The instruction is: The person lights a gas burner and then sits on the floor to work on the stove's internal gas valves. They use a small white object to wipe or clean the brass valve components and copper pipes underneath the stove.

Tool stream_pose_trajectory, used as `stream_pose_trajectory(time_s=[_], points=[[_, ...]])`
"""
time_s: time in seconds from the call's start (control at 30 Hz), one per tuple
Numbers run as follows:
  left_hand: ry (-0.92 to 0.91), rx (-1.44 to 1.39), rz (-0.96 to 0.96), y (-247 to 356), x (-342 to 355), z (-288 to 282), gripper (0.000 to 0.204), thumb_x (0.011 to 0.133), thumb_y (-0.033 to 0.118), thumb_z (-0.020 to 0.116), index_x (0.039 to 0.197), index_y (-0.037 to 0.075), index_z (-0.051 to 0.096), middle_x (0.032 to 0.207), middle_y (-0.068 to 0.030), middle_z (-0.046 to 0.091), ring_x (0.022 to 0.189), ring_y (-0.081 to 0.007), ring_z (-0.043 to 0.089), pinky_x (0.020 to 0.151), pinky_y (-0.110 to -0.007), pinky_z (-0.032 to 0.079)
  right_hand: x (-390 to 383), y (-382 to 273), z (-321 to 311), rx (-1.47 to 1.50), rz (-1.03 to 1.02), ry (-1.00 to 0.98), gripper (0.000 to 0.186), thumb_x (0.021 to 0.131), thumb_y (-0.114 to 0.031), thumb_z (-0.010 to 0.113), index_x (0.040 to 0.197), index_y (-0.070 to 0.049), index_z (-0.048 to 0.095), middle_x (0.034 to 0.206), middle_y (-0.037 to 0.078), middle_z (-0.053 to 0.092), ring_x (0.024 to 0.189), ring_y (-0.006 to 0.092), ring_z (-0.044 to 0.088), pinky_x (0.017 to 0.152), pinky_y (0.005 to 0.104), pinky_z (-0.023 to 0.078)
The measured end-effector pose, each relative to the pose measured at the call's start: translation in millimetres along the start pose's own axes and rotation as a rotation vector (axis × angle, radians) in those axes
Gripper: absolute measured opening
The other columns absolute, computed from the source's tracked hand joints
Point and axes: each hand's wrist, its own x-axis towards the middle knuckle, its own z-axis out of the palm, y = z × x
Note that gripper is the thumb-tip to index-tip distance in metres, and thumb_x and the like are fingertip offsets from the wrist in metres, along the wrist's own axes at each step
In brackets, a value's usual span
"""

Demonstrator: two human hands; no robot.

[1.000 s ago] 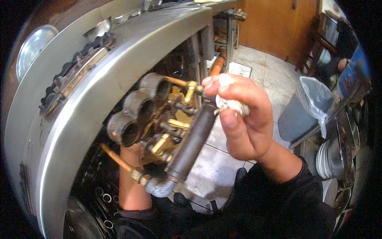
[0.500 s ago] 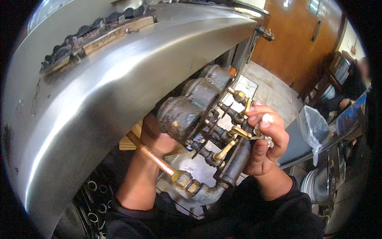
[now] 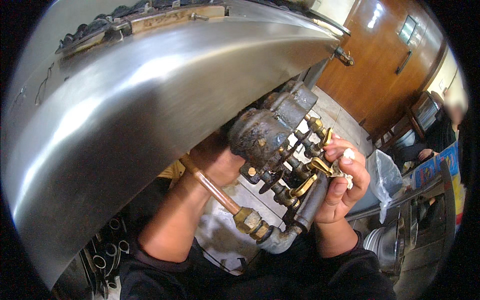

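Note:
In front of me is a grimy gas burner assembly [image 3: 260,140] with round, dark cast-iron bodies. Brass valve levers [image 3: 303,185] line a dark manifold pipe [image 3: 312,205], and a copper pipe [image 3: 217,192] meets its near end at a brass fitting [image 3: 248,220]. My left hand [image 3: 222,157] is against the underside or back of the burner bodies, its fingers hidden behind them. Beside the manifold, my right hand [image 3: 345,185] pinches a crumpled white wad [image 3: 342,172], paper or cloth. Its fingertips are close to the far brass lever.
A broad stainless steel stove front [image 3: 125,100] curves over the left side. Metal tubes [image 3: 102,255] lie at lower left. To the right are a clear plastic bag [image 3: 385,177], stacked metal pans [image 3: 382,245] and a seated person [image 3: 425,150]. A wooden door [image 3: 380,65] stands beyond.
The burner assembly and both hands now appear a little farther right in the view, as the whole scene has shifted. My right hand still holds the white wad beside the manifold.

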Motion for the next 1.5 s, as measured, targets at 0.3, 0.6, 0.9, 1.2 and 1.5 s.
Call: stream_pose_trajectory(time_s=[0.3,0.6,0.9,1.2,1.5], points=[[0.126,0.201,0.032,-3,-4,1,0.038,0.087,0.029,0.061,0.117,0.005,0.057,0.117,-0.0126,0.059,0.107,-0.0252,0.057,0.093,-0.041,0.048,0,0,-3,-0.004,-0.003,-0.015,0.026,0.096,-0.026,0.047,0.109,-0.003,0.044,0.094,0.016,0.053,0.089,0.0298,0.058,0.089,0.0498,0.043],[0.345,0.011,-0.151,-13,3,-40,0.035,0.086,0.027,0.062,0.115,0.007,0.058,0.114,-0.0119,0.061,0.105,-0.0251,0.059,0.092,-0.041,0.048,4,-1,-2,0.014,-0.011,-0.013,0.026,0.096,-0.026,0.048,0.107,-0.003,0.046,0.092,0.015,0.054,0.089,0.0294,0.058,0.089,0.0495,0.043],[-0.026,0.503,-0.13,20,-7,-25,0.032,0.086,0.026,0.062,0.113,0.009,0.059,0.111,-0.0112,0.063,0.102,-0.025,0.06,0.091,-0.04,0.049,3,-1,-4,0.015,-0.004,-0.02,0.026,0.095,-0.026,0.048,0.107,-0.003,0.046,0.092,0.015,0.054,0.09,0.0288,0.058,0.089,0.0491,0.043],[0.161,1.083,0.201,-9,-6,-21,0.032,0.084,0.012,0.061,0.116,0.006,0.058,0.115,-0.0153,0.061,0.108,-0.0311,0.057,0.094,-0.04,0.045,3,0,-5,0.02,-0.007,-0.034,0.025,0.094,-0.025,0.05,0.106,-0.003,0.047,0.093,0.015,0.056,0.091,0.0299,0.058,0.09,0.0495,0.043],[0.336,0.125,-0.132,-15,4,-43,0.031,0.085,0.016,0.062,0.114,0.006,0.058,0.112,-0.0153,0.062,0.104,-0.0309,0.058,0.092,-0.04,0.046,3,1,-7,0.03,0.003,-0.033,0.025,0.093,-0.026,0.051,0.104,-0.003,0.049,0.093,0.014,0.056,0.092,0.0302,0.058,0.089,0.0499,0.044]])
